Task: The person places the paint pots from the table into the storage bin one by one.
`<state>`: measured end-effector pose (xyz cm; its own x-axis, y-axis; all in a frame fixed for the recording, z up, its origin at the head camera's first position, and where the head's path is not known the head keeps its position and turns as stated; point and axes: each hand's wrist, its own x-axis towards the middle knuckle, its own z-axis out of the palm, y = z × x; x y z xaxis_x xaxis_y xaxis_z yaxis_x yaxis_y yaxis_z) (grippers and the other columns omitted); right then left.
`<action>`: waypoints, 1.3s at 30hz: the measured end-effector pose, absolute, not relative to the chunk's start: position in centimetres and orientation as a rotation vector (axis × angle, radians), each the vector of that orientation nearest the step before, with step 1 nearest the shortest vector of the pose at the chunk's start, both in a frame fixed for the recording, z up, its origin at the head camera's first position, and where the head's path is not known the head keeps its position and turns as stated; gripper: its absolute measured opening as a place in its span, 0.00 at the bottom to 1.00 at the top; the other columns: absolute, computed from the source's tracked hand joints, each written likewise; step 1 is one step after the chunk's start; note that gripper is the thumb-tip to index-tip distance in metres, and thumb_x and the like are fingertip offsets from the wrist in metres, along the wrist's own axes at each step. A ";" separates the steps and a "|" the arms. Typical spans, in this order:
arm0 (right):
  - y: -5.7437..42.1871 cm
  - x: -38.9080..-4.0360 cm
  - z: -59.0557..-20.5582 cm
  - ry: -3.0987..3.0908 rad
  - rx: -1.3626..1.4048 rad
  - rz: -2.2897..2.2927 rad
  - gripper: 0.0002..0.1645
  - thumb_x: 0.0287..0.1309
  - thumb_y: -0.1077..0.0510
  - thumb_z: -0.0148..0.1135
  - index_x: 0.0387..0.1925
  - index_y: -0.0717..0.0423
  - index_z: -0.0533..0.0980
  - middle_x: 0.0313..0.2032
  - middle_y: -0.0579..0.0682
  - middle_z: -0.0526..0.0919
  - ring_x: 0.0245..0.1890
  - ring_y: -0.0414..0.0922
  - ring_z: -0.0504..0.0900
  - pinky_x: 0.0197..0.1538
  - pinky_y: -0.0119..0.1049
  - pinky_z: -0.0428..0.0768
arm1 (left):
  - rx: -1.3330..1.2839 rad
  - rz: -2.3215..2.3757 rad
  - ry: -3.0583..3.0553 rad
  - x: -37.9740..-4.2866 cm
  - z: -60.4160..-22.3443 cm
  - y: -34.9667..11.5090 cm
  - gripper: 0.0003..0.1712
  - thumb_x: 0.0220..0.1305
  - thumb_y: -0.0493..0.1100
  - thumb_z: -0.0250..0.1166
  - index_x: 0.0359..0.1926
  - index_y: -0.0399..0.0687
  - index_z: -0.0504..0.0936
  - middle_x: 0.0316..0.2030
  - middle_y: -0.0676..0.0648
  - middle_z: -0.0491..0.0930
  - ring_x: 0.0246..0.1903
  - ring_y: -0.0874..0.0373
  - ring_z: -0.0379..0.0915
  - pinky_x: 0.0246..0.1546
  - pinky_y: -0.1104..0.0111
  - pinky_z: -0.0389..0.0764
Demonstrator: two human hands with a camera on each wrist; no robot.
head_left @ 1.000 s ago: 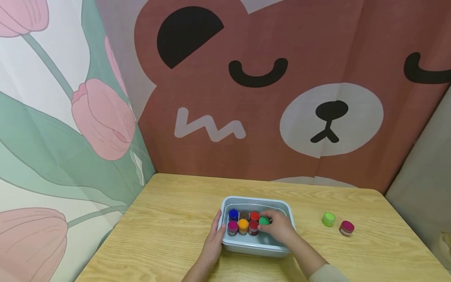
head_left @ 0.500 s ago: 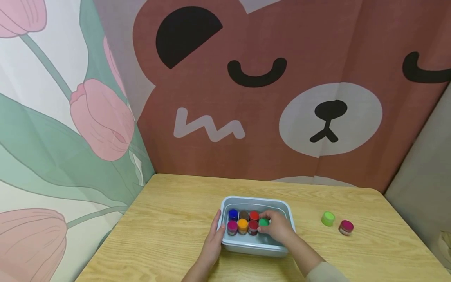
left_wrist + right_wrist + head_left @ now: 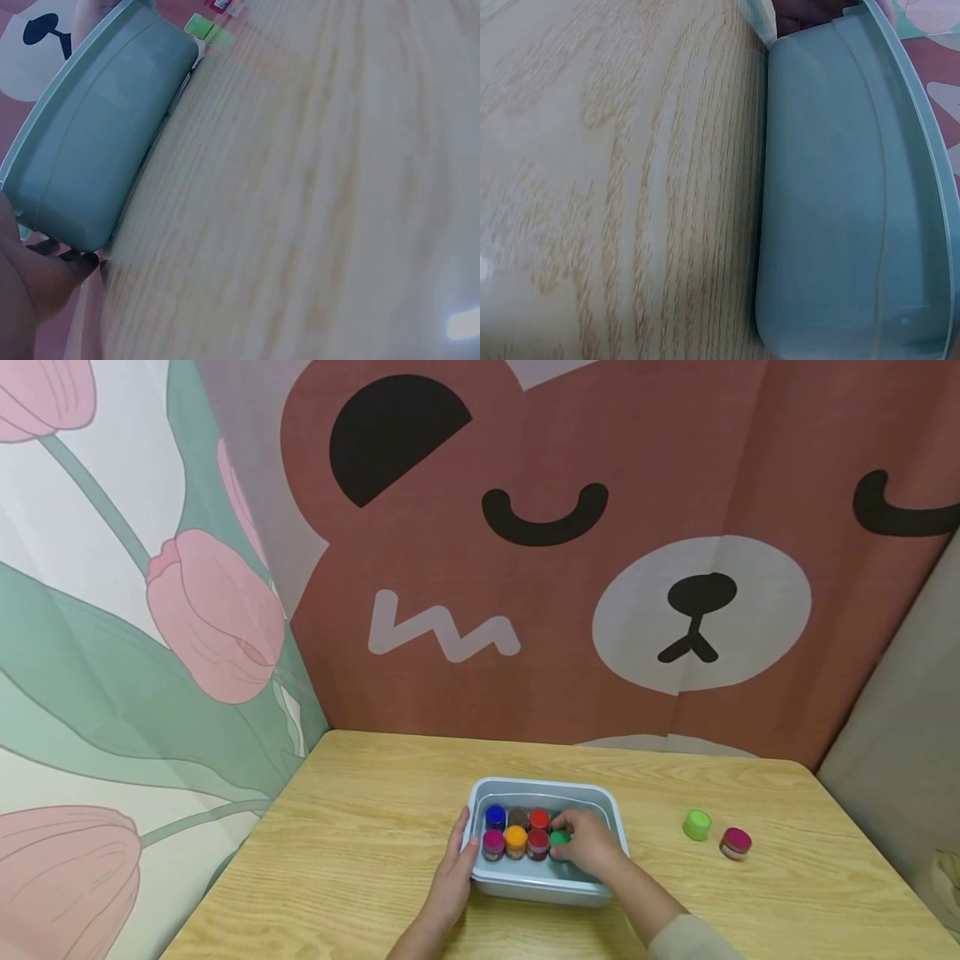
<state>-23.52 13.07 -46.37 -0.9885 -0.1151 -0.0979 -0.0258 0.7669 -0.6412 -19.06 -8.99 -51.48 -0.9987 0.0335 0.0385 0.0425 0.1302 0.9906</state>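
Note:
A light blue plastic tub [image 3: 543, 891] stands on the table. Inside its left part sit small round jars in two rows: a blue one [image 3: 496, 816], a brown one [image 3: 518, 818] and a red one [image 3: 539, 819] behind, with a magenta one [image 3: 493, 845], an orange one [image 3: 516, 841] and a dark red one [image 3: 537, 844] in front. My right hand [image 3: 592, 843] pinches a green jar [image 3: 559, 839] beside the dark red one, partly covering it. My left hand [image 3: 453, 870] holds the tub's left end, its thumb at the rim; fingers [image 3: 64, 262] touch the tub's lower corner in the left wrist view.
Right of the tub, a light green jar [image 3: 697, 825] and a dark pink jar [image 3: 736, 843] stand on the wooden table [image 3: 360, 827]. A bear-patterned curtain [image 3: 420, 693] hangs behind the table, and a tulip-patterned one [image 3: 112, 710] at the left.
The green jar has shifted slightly towards the front of the tub, in line with the front row, with my right hand still pinching it. My left hand stays at the tub.

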 end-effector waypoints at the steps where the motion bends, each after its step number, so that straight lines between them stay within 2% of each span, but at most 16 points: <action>1: 13.1 -23.5 -46.4 2.828 -0.116 -1.021 0.20 0.45 0.62 0.76 0.43 0.57 0.81 0.43 0.54 0.81 0.44 0.49 0.77 0.53 0.53 0.78 | -0.078 -2.064 -2.357 -19.0 -51.5 -9.0 0.31 0.77 0.51 0.44 0.77 0.56 0.52 0.77 0.39 0.49 0.75 0.32 0.41 0.69 0.32 0.45; 10: 13.3 -23.6 -46.3 2.816 -0.107 -1.107 0.23 0.47 0.60 0.75 0.47 0.60 0.80 0.45 0.55 0.83 0.47 0.51 0.79 0.54 0.54 0.79 | -0.078 -2.046 -2.365 -19.0 -51.3 -8.9 0.32 0.77 0.53 0.45 0.77 0.57 0.52 0.76 0.39 0.49 0.74 0.31 0.42 0.68 0.31 0.46; 15: 13.7 -23.6 -45.8 2.808 -0.148 -1.183 0.25 0.51 0.59 0.73 0.51 0.62 0.78 0.43 0.56 0.83 0.43 0.50 0.80 0.45 0.47 0.82 | -0.078 -2.066 -2.357 -19.1 -51.3 -8.9 0.32 0.77 0.52 0.45 0.77 0.57 0.51 0.77 0.40 0.49 0.74 0.32 0.41 0.69 0.31 0.45; 20: 14.2 -23.0 -44.7 2.772 -0.142 -1.260 0.26 0.55 0.57 0.70 0.55 0.59 0.77 0.49 0.56 0.81 0.41 0.46 0.81 0.40 0.41 0.83 | -0.077 -2.068 -2.359 -19.1 -51.4 -9.0 0.31 0.77 0.50 0.45 0.77 0.58 0.52 0.77 0.40 0.49 0.75 0.33 0.40 0.69 0.30 0.44; 23: 14.7 -22.5 -44.0 2.745 -0.107 -1.322 0.27 0.56 0.56 0.70 0.57 0.57 0.76 0.53 0.57 0.80 0.43 0.45 0.81 0.42 0.41 0.84 | -0.070 -2.065 -2.363 -19.2 -51.5 -9.0 0.31 0.77 0.50 0.45 0.77 0.59 0.52 0.77 0.41 0.49 0.75 0.33 0.41 0.69 0.30 0.44; 28: 16.5 -22.2 -43.2 2.776 -0.090 -1.408 0.27 0.57 0.57 0.69 0.57 0.59 0.75 0.54 0.59 0.79 0.46 0.48 0.82 0.44 0.41 0.85 | -0.056 -2.059 -2.377 -19.3 -51.6 -9.0 0.32 0.77 0.52 0.45 0.77 0.59 0.51 0.77 0.40 0.49 0.74 0.32 0.41 0.68 0.30 0.46; 33: 19.3 -22.1 -43.3 2.809 -0.081 -1.490 0.28 0.60 0.55 0.67 0.59 0.61 0.73 0.56 0.63 0.77 0.51 0.54 0.81 0.45 0.41 0.86 | -0.045 -2.053 -2.385 -19.2 -51.6 -9.0 0.32 0.77 0.52 0.45 0.77 0.59 0.51 0.77 0.40 0.50 0.74 0.32 0.42 0.68 0.30 0.46; 39: 22.5 -21.7 -43.7 2.854 -0.016 -1.486 0.32 0.63 0.50 0.65 0.64 0.60 0.69 0.61 0.65 0.75 0.59 0.61 0.75 0.52 0.48 0.84 | -0.061 -2.040 -2.381 -19.1 -51.4 -9.0 0.32 0.77 0.50 0.45 0.77 0.56 0.51 0.76 0.39 0.50 0.74 0.31 0.43 0.67 0.30 0.47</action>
<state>-21.68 22.53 -43.68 -0.9970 0.0266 0.0721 -0.0439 0.5740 -0.8177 -19.08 -8.99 -51.39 -0.9992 0.0258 0.0292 0.0329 0.1529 0.9877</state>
